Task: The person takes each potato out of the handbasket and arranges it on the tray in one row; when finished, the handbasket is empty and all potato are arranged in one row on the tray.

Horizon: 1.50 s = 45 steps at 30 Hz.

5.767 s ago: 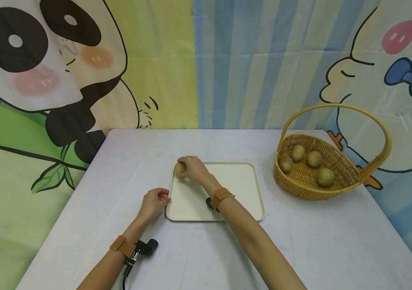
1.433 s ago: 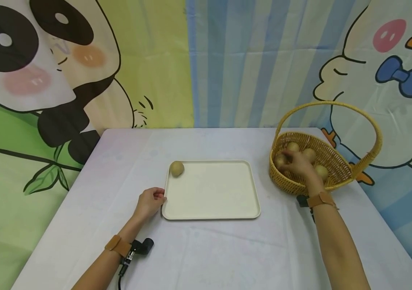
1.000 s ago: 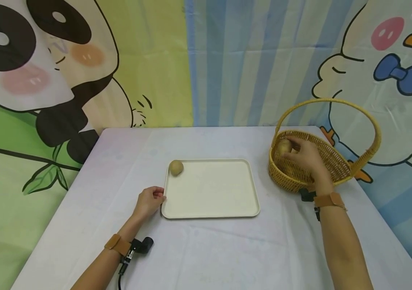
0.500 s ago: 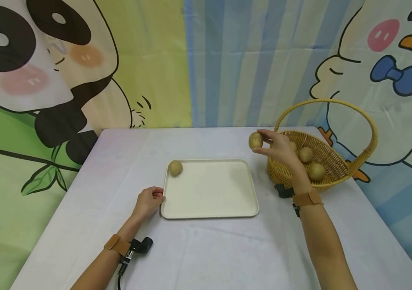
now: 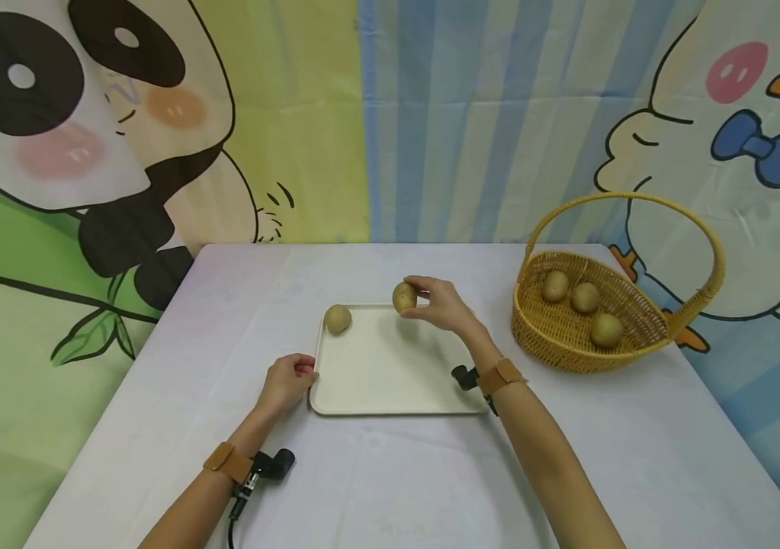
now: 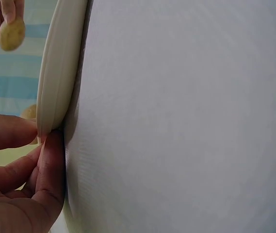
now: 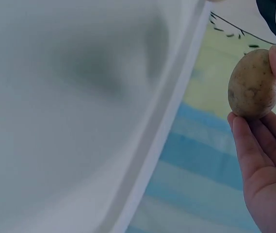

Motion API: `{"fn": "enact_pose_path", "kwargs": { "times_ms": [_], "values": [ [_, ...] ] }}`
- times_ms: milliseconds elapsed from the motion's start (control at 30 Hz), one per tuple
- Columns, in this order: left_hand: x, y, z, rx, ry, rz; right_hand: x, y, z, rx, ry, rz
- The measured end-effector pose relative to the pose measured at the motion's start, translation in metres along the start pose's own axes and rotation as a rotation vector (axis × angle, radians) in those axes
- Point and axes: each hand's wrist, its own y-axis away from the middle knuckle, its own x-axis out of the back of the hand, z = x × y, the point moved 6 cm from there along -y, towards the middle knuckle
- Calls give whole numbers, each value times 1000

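My right hand [image 5: 442,303] pinches a potato [image 7: 255,85] between thumb and fingertips, held in the air over the far edge of the cream tray [image 5: 396,381]. A second potato [image 5: 338,319] lies in the tray's far left corner. At the tray's left side, my left hand [image 5: 287,383] grips the rim; in the left wrist view its thumb and fingers [image 6: 50,170] sit on either side of the edge. Three potatoes, one of them this potato [image 5: 606,330], lie in the wicker basket [image 5: 561,358] on the right.
A tall arched handle [image 5: 715,259] rises over the basket. The white-covered table [image 5: 376,488] ends at a cartoon-printed curtain [image 5: 444,122] behind. Each wrist wears a strap with a small camera; a cable [image 5: 239,507] runs from the left one.
My right hand has taken a potato out of the basket and carried it left to above the tray. Earlier it was letting down the first potato in the corner. My left hand stays put.
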Motion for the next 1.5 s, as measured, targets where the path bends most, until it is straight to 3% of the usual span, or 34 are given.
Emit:
{"fn": "enact_pose_path", "kwargs": {
  "times_ms": [233,533,767,1100,1500],
  "values": [
    [0,0,0,-6,1,0,-33,-14,-2,-4,21,-39],
    [0,0,0,-11,-9,5,-58,-24,2,-8,83,-86],
    [1,-2,2,-12,-11,3,-69,-29,-8,6,120,-106],
    [0,-1,-1,-11,0,7,-81,-32,-5,-71,202,-186],
    [0,-1,-1,-20,11,4,-82,-32,-6,-80,222,-187]
  ]
}}
